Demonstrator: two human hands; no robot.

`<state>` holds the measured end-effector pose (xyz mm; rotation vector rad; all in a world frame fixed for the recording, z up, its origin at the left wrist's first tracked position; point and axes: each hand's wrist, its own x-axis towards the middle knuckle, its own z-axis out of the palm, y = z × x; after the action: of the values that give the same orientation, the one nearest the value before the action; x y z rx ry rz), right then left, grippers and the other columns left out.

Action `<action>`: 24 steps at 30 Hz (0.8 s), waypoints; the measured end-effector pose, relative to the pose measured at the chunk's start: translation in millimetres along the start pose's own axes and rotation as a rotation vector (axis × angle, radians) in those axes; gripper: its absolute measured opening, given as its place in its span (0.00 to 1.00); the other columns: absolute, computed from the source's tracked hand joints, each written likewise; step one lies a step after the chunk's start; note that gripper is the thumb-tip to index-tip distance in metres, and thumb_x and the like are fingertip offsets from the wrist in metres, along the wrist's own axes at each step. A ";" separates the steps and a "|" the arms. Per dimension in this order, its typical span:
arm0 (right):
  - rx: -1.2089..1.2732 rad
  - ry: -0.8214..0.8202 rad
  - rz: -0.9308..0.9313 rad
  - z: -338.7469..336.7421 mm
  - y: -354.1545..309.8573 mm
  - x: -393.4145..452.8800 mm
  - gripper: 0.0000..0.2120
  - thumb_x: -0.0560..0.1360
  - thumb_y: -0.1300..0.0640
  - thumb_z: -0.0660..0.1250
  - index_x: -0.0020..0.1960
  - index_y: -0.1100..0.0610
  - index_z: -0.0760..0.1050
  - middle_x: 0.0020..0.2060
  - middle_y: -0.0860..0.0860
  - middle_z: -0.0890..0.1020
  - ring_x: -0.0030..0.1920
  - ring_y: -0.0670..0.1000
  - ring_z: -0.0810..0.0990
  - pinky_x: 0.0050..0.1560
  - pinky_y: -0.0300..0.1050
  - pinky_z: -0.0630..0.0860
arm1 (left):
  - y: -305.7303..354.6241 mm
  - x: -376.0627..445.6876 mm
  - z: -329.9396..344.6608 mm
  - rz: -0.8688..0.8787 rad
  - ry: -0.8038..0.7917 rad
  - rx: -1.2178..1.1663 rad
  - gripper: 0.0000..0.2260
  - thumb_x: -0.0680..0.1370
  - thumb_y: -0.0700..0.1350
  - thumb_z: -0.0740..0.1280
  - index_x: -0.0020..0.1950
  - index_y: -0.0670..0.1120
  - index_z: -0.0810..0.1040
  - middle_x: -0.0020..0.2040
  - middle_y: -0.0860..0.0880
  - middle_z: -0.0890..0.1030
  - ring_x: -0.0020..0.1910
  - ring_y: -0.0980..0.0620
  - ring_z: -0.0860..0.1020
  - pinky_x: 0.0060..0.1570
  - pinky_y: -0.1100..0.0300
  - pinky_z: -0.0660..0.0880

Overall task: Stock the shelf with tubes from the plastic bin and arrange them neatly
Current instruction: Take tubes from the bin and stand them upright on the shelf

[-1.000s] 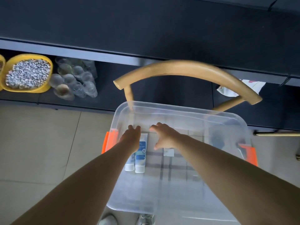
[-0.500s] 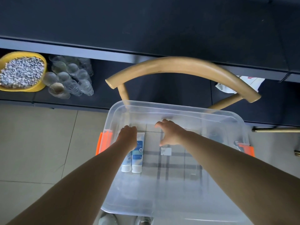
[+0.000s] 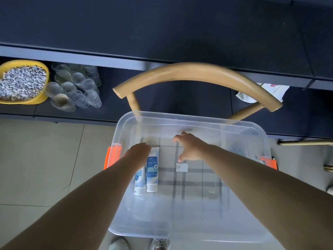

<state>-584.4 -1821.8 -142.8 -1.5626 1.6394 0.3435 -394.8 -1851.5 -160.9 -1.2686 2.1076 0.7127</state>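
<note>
Below a dark shelf (image 3: 162, 91), inside the clear plastic bin (image 3: 198, 121), the left hand (image 3: 138, 152) covers two tubes' (image 3: 152, 170) far ends, grip hidden; the right hand (image 3: 189, 147), beside them, spreads its fingers (image 3: 177, 138), holding nothing.

Pale tiled floor (image 3: 45, 159) with thin grout lines. Dark, low shelf unit (image 3: 162, 42) across the top, its lower tier in shadow. There: yellow bowl (image 3: 42, 98) of grey pebbles, beside it a cluster of clear cups (image 3: 77, 87). Wooden chair (image 3: 198, 73) with curved backrest stands before the unit. Crumpled white cloth (image 3: 270, 91) far right.
</note>
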 end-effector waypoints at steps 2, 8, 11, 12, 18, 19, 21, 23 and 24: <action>-0.002 0.000 0.001 0.9 0.9 0.5 0.35 0.69 0.56 0.75 0.71 0.52 0.62 0.63 0.52 0.69 0.63 0.53 0.69 0.55 0.44 0.71 | 1.2 1.0 0.4 0.038 -0.057 0.154 0.16 0.77 0.35 0.65 0.64 0.39 0.72 0.60 0.44 0.76 0.58 0.46 0.77 0.57 0.57 0.74; -0.001 -0.007 -0.005 4.4 1.7 4.3 0.34 0.69 0.56 0.74 0.71 0.52 0.62 0.63 0.51 0.68 0.63 0.52 0.69 0.56 0.45 0.71 | 2.6 8.9 -3.0 0.066 -0.079 0.363 0.16 0.77 0.36 0.65 0.64 0.38 0.74 0.60 0.43 0.76 0.59 0.44 0.77 0.58 0.55 0.75; 0.004 -0.004 -0.007 5.3 1.6 4.1 0.35 0.69 0.56 0.74 0.71 0.52 0.62 0.63 0.51 0.68 0.63 0.53 0.69 0.56 0.45 0.71 | 1.1 10.1 -5.2 0.097 -0.077 0.397 0.13 0.76 0.35 0.65 0.61 0.37 0.75 0.59 0.43 0.76 0.59 0.44 0.77 0.57 0.54 0.75; 0.002 -0.002 -0.006 5.8 1.3 3.8 0.35 0.69 0.56 0.74 0.71 0.52 0.62 0.63 0.51 0.68 0.63 0.53 0.69 0.56 0.45 0.71 | 2.3 9.3 -7.4 0.117 -0.070 0.408 0.13 0.76 0.34 0.64 0.61 0.37 0.76 0.59 0.43 0.76 0.59 0.44 0.76 0.56 0.53 0.75; 0.000 0.008 -0.004 7.4 -1.9 -0.7 0.35 0.68 0.56 0.74 0.71 0.51 0.63 0.62 0.51 0.69 0.63 0.52 0.69 0.57 0.45 0.72 | 6.8 1.0 -22.7 0.146 -0.099 0.393 0.12 0.76 0.34 0.65 0.59 0.37 0.76 0.57 0.43 0.78 0.57 0.45 0.77 0.56 0.57 0.74; -0.001 0.009 -0.005 6.7 -2.8 -1.7 0.35 0.69 0.55 0.74 0.71 0.51 0.62 0.63 0.51 0.69 0.63 0.52 0.69 0.57 0.45 0.71 | 6.2 -0.1 -24.2 0.151 -0.119 0.367 0.12 0.75 0.34 0.65 0.59 0.38 0.76 0.58 0.43 0.78 0.58 0.45 0.77 0.56 0.57 0.73; -0.002 0.009 -0.006 5.4 -5.0 -3.6 0.35 0.69 0.55 0.74 0.71 0.51 0.62 0.63 0.51 0.68 0.64 0.52 0.68 0.58 0.46 0.71 | 4.3 -2.0 -24.2 0.181 -0.149 0.284 0.14 0.75 0.36 0.67 0.60 0.40 0.75 0.60 0.43 0.77 0.59 0.45 0.76 0.57 0.57 0.73; -0.003 0.012 -0.005 4.4 -7.2 -5.3 0.34 0.69 0.55 0.74 0.71 0.52 0.62 0.64 0.51 0.68 0.64 0.53 0.68 0.58 0.46 0.71 | 3.0 -6.2 -22.3 0.208 -0.161 0.183 0.15 0.76 0.38 0.67 0.62 0.42 0.74 0.62 0.44 0.76 0.60 0.45 0.75 0.58 0.56 0.72; -0.003 0.013 -0.004 4.2 -8.2 -6.3 0.34 0.69 0.55 0.74 0.71 0.51 0.62 0.64 0.51 0.68 0.64 0.53 0.68 0.58 0.46 0.71 | 2.5 -8.3 -20.5 0.213 -0.168 0.131 0.15 0.76 0.39 0.67 0.63 0.43 0.73 0.62 0.44 0.75 0.60 0.45 0.74 0.57 0.56 0.71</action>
<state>-576.0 -1816.2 -138.2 -1.5733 1.6467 0.3344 -398.0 -1859.8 -140.5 -0.8925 2.1309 0.7305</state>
